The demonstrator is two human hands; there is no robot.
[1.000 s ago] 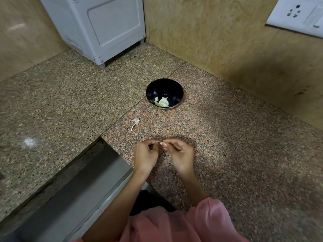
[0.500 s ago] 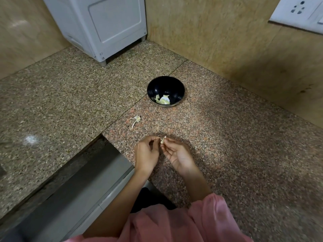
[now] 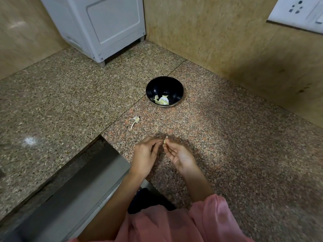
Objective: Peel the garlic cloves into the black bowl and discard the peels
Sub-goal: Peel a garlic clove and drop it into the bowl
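Note:
The black bowl (image 3: 164, 91) stands on the granite counter beyond my hands, with pale garlic pieces (image 3: 162, 100) in its bottom. A small garlic clove (image 3: 165, 140) is pinched at the fingertips of my right hand (image 3: 180, 155), palm turned up. My left hand (image 3: 146, 154) is just left of it, fingers curled, its fingertips at the clove. A scrap of garlic peel with a stem (image 3: 135, 121) lies on the counter between my hands and the bowl.
A white appliance (image 3: 97, 25) stands in the far corner. Tan walls close the back and right, with a socket plate (image 3: 298, 13) up on the right. A steel sink edge (image 3: 82, 186) drops away at the lower left.
My right hand has turned palm up and the clove now stands at its fingertips. The view has shifted slightly; both hands stay close together over the counter.

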